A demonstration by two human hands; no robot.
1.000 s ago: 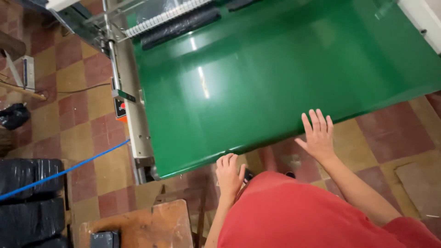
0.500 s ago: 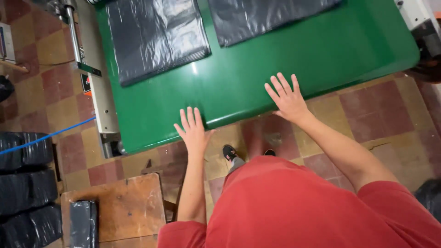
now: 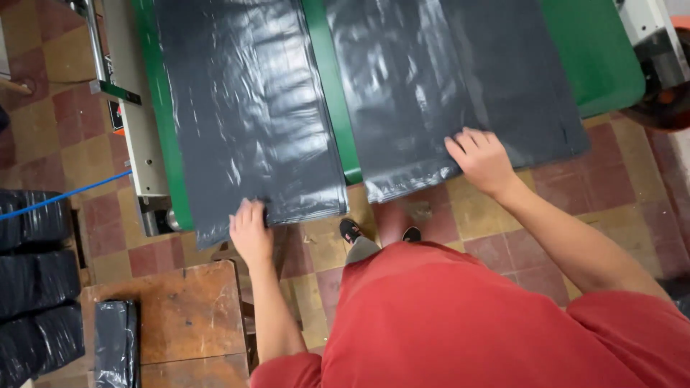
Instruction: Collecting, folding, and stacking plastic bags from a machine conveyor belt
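**Two sheets side by side on the belt, a hand at each near edge**

Two plastic sheets are lying on the conveyor belt [image 3: 604, 65], the left sheet [image 3: 244, 115] beside the right sheet [image 3: 445, 79], a strip of belt showing between them. Both are overhanging the belt's near end. The left hand [image 3: 250, 233] is sitting at the left sheet's near edge, the right hand [image 3: 483, 159] on the right sheet's near edge. A wooden table [image 3: 180, 316] is standing below the left hand, a folded bundle [image 3: 115, 343] lying on it. Stacked bundles [image 3: 32, 280] are lying further left on the floor.
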